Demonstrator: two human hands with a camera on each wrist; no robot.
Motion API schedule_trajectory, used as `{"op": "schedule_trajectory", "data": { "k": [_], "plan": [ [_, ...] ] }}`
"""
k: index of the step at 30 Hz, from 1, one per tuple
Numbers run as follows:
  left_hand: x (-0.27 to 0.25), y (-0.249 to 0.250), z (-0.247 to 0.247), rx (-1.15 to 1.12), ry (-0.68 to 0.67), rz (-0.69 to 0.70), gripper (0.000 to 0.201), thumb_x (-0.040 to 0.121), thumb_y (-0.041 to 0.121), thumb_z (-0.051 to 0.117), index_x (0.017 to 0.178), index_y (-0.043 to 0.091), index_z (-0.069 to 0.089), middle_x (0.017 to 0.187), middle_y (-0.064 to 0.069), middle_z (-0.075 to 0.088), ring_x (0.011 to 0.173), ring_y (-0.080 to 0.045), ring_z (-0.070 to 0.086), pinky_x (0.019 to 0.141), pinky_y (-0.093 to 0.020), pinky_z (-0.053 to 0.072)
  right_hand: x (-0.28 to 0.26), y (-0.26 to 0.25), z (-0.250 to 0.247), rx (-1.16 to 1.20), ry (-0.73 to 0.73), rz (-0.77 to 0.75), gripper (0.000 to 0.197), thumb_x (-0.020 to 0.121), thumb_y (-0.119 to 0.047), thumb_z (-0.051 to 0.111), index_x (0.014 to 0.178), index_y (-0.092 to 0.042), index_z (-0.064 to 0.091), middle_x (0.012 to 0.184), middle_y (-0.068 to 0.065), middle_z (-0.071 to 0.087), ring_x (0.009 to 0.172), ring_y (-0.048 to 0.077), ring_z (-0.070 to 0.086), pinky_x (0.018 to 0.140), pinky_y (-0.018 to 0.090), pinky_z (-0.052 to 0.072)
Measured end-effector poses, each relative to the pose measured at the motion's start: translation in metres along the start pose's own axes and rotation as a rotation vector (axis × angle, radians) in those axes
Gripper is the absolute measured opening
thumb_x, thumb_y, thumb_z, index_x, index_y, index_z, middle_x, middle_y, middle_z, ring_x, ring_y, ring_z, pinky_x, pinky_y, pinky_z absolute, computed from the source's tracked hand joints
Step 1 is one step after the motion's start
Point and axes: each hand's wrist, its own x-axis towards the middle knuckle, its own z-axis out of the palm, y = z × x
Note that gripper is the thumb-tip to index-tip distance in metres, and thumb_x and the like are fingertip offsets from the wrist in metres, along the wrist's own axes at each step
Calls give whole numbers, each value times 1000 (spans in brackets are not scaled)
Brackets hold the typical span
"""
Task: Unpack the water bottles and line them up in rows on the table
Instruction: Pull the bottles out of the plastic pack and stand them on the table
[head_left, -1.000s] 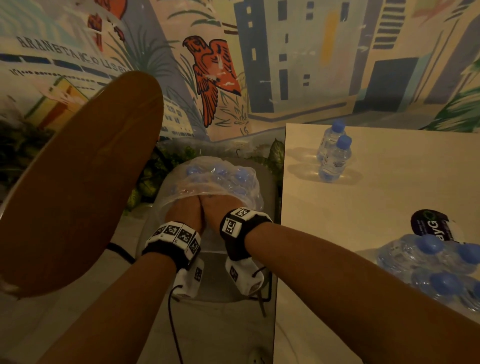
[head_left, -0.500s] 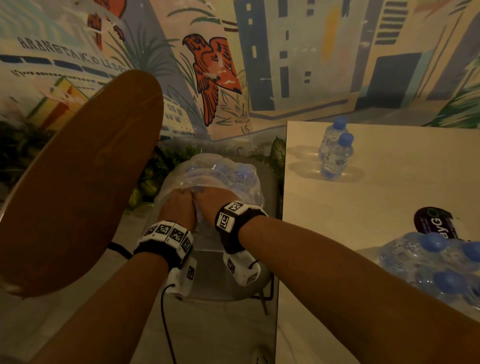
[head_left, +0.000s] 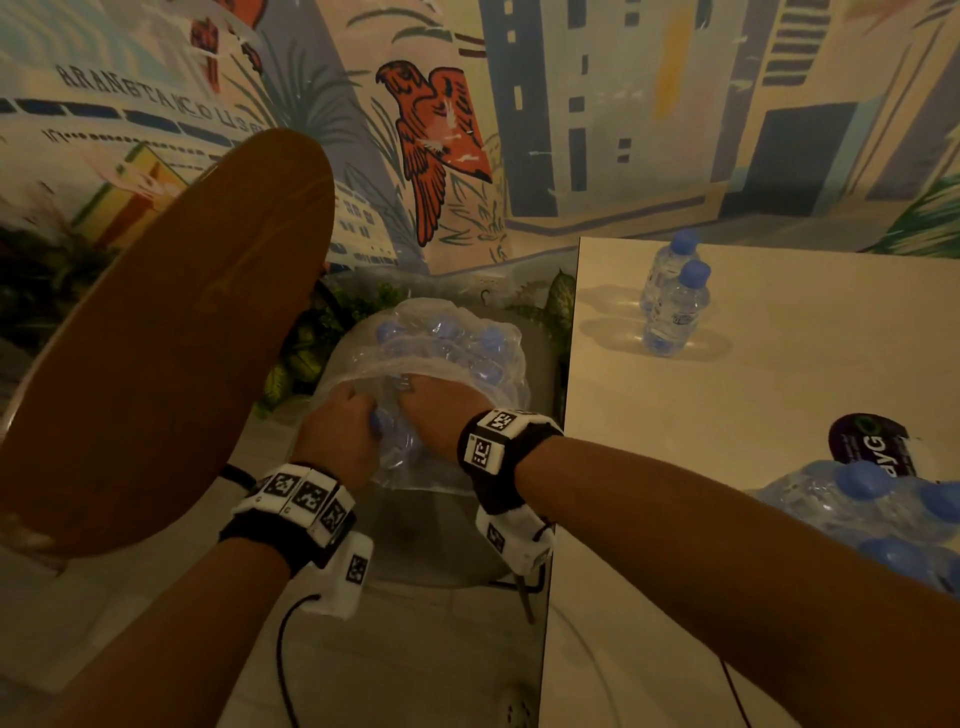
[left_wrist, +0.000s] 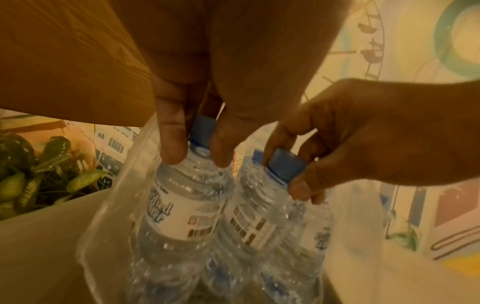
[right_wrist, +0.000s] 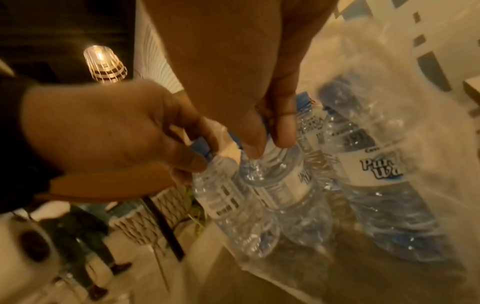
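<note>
A torn clear plastic pack (head_left: 447, 343) of blue-capped water bottles sits on a seat left of the table (head_left: 779, 405). Both hands reach into its near end. My left hand (head_left: 343, 431) pinches the blue cap (left_wrist: 202, 131) of one bottle (left_wrist: 182, 209). Beside it, my right hand (head_left: 441, 405) grips the cap (left_wrist: 283, 166) and neck of a neighbouring bottle (right_wrist: 283, 185). More bottles (right_wrist: 376, 168) stay under the wrap. Two bottles (head_left: 675, 312) stand one behind the other at the table's far left.
A second wrapped pack (head_left: 883, 519) lies at the table's near right, with a dark purple label (head_left: 872, 447) behind it. A large brown wooden chair back (head_left: 156, 338) rises close on the left. Plants (head_left: 291, 364) and a mural wall stand behind the seat.
Both hands have drawn back towards me from deeper in the pack and spread slightly apart. A blue cap now shows in my left hand's grip.
</note>
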Motion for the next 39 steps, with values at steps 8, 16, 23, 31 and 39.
{"op": "schedule_trajectory", "data": {
  "k": [8,16,23,31,39],
  "plan": [
    [-50,2,-33,-171,-106,-37,26,82,19,69,107,15,64,99,-2,61,89,-14,54,75,-27,43,-67,36,-40,42,-25,26,17,80,-28,69,83,-12,62,77,1,55,74,17,52,61,23,39],
    [-88,88,-53,-177,-185,99,20,81,26,71,94,10,70,84,-6,70,73,-20,64,69,-38,55,-186,95,-117,207,-14,43,24,77,-23,75,89,-3,69,70,9,70,49,12,62,55,25,54],
    [-124,223,-83,-238,-129,384,21,79,24,72,97,14,69,80,0,68,59,-9,61,64,-30,54,-311,158,-188,269,110,68,23,72,-17,78,91,-8,69,69,-7,69,47,6,61,49,15,49],
    [-144,376,-112,-456,-55,627,22,77,35,70,76,13,71,48,-4,67,38,-10,61,45,-20,52,-421,236,-245,178,369,270,19,71,-26,77,81,-11,71,60,9,70,46,20,64,53,31,56],
    [-132,493,-50,-373,-131,660,49,81,47,66,61,2,71,55,-10,71,49,-15,65,53,-18,54,-461,318,-225,171,477,574,34,72,-33,78,73,-1,69,54,10,68,37,16,58,37,19,46]
  ]
}}
